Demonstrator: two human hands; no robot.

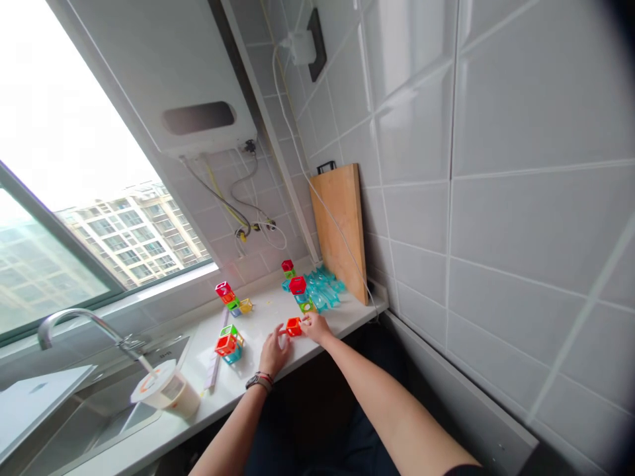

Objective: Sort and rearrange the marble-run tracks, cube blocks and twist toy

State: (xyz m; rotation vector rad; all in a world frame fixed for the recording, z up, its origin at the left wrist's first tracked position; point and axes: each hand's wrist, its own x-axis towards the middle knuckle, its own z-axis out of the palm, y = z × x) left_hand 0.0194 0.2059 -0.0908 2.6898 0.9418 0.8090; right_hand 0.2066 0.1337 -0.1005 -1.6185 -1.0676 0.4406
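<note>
On the counter near its front edge sits a red-orange open-frame toy block (294,326), between my two hands. My right hand (316,328) is closed in a pinch at the block's right side. At the left side, my left hand (275,354) has its fingers apart, with a fingertip at the block. Just behind stands a stack of red, blue and green frame blocks (299,291). Another small stack (288,270) is farther back. Left of my hands are a stack of orange, green and blue blocks (229,344) and a red, green and blue stack (227,299) with a yellow block (246,305).
Translucent turquoise pieces (323,289) are heaped before a wooden cutting board (340,231) leaning on the tiled wall. A lidded cup with a straw (169,390) stands beside the sink (106,413). A whitish strip (213,370) lies on the counter. A white cable (332,218) hangs across the board.
</note>
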